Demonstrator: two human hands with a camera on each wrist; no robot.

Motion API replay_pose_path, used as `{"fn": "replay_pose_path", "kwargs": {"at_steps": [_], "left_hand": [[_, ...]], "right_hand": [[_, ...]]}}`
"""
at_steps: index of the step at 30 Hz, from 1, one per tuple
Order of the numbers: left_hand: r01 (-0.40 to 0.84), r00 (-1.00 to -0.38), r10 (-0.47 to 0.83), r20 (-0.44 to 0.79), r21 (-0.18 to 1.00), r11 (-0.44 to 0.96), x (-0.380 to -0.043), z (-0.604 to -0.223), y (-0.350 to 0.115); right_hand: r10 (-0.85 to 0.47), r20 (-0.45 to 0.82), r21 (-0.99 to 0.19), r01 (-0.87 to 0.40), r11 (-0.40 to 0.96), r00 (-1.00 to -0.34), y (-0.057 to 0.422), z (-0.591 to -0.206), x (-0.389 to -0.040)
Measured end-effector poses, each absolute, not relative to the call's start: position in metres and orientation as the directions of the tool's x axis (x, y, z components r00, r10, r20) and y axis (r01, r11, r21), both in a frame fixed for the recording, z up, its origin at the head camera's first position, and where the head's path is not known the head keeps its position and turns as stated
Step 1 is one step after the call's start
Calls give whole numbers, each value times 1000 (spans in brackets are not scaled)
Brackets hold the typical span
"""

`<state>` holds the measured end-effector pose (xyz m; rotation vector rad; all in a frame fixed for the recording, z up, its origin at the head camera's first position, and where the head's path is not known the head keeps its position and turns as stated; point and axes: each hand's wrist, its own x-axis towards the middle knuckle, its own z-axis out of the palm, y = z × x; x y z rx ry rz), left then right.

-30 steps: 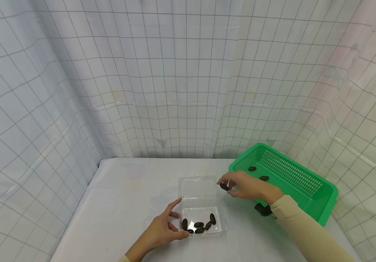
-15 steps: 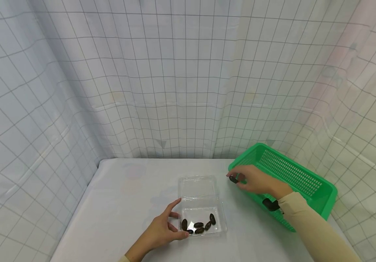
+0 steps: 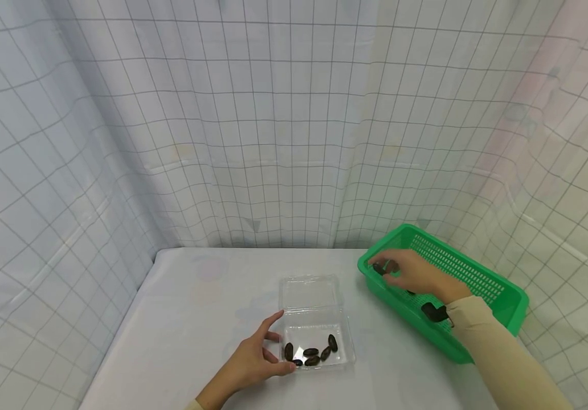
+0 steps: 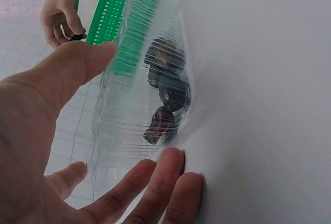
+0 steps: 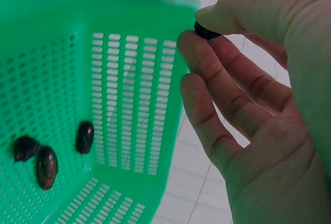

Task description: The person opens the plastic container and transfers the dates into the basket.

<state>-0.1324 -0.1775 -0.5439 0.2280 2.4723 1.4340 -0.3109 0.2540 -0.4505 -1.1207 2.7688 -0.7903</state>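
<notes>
A clear plastic clamshell box (image 3: 318,335) lies on the white table with its lid folded back. Several dark brown, date-like oval fruits (image 3: 311,352) lie in its near part. My left hand (image 3: 249,361) is at the box's left side, thumb and fingers spread, the thumb touching the near rim (image 4: 106,53). My right hand (image 3: 417,276) is over the left end of the green perforated basket (image 3: 518,296). Between thumb and fingers it pinches one dark date-like fruit (image 5: 207,31). Inside the basket, more such fruits (image 5: 47,168) rest on the bottom.
A white cloth covers the table (image 3: 191,319). Grid-patterned curtains (image 3: 294,142) hang behind it and at both sides. The basket stands at the right, near the right curtain.
My right hand, pinching the fruit, has moved right and away from beside the box to over the basket's left end. The left hand and box have stayed put.
</notes>
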Motion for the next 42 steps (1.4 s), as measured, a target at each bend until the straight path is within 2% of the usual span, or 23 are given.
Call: {"fn": "replay_pose_path", "kwargs": {"at_steps": [19,37,42], "left_hand": [[-1,-949,276,-155,872,489,-133,-545,-178],[-8,-949,270,-161,870,493,-132,-544,-177],[-3,-950,270,-158,868,497,-133,-543,-178]], "right_hand": [[-597,13,-464,-534,707,-802,292,-467,-342],[-547,6,-454,-490,744,-837,299,-472,-343],[-560,22,-449,-509,735,-828,297,-472,-339]]}}
